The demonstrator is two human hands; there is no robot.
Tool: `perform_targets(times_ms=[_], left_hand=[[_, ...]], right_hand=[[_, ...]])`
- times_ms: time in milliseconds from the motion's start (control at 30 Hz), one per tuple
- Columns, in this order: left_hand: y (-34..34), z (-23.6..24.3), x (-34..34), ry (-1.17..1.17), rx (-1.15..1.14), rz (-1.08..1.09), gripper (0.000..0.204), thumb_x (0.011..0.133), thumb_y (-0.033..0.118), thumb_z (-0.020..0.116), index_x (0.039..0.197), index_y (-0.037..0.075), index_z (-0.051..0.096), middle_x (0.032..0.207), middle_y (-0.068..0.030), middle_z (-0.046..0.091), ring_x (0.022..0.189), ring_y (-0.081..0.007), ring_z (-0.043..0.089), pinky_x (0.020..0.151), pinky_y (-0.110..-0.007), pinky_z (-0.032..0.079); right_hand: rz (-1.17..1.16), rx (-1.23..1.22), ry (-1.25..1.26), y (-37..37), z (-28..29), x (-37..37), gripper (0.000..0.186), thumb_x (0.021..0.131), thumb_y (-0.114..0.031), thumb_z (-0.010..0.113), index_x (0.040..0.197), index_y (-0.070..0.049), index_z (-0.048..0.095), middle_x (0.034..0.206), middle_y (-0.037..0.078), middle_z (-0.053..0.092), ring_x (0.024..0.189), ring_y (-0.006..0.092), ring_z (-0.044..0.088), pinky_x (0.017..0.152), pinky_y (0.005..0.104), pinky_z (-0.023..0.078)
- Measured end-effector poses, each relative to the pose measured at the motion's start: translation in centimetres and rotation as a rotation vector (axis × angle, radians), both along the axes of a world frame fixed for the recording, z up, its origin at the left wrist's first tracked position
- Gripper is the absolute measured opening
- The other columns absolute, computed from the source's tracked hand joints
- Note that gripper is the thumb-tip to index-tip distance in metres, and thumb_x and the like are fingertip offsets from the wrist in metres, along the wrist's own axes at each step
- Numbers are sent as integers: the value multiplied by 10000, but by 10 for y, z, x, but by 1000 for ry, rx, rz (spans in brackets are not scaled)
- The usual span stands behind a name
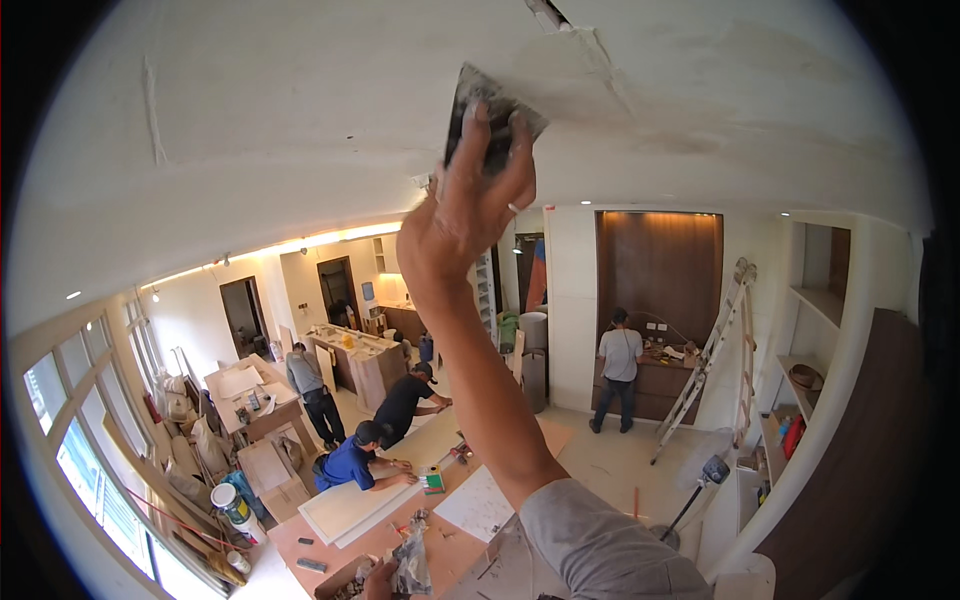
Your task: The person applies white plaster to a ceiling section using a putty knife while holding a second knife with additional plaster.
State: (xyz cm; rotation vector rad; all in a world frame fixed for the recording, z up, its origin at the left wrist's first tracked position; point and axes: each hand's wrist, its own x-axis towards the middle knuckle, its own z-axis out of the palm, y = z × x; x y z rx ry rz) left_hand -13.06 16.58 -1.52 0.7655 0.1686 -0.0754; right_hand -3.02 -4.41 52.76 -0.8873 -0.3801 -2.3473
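Note:
My right hand (475, 190) is raised to the white ceiling (300, 110), its arm coming up from the lower right in a grey sleeve. It grips a putty knife (525, 118) with a flat, dark, smeared blade, fingers pressed along the blade. The blade lies at or very near the ceiling surface; a gap between them cannot be made out. Beyond it, a rough patched seam (605, 65) runs beside a dark slot (547, 14). At the lower edge, a finger-like brown shape (378, 580) may be my left hand; its grip is unclear.
Below, a person in blue (345, 460) and one in black (408, 408) lean over pale panels (350, 512) on a worktable (290, 540). Two others in grey stand farther off. A stepladder (705, 360) leans at right; buckets (230, 500) stand near the left windows.

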Motion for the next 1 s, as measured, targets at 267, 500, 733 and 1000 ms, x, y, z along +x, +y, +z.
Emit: perform_targets(times_ms=[267,500,733,1000], left_hand=[[-17,21,-2,12,73,-56,412,1093,281,447,1332,-21,594,1247,-129,680,1114,-226,659,932,-368,563],[-27,29,2,-76,-118,-179,390,1061,122,394,1439,37,430,1241,-172,656,1005,-293,719,858,-440,626],[-29,25,0,-69,-122,-189,372,1061,118,407,1414,5,434,1219,-179,663,1004,-292,719,855,-435,625],[-19,0,9,-79,-85,-220,326,1061,133,411,1342,-7,498,1177,-174,682,1000,-287,721,861,-414,615]], right_hand=[[-158,0,-212,-63,5,-42,525,993,33,476,1516,-15,467,1518,278,347,1304,404,375,1029,466,437],[-185,-60,-15,-48,1,-37,698,859,153,539,1511,-92,495,1498,261,388,1239,407,369,972,451,446],[-151,32,-119,-68,-5,-25,577,891,78,495,1455,-29,555,1457,263,451,1258,395,403,965,474,434],[-159,44,-180,-63,26,8,812,689,179,498,1460,-73,540,1533,263,332,1287,440,331,998,495,386]])
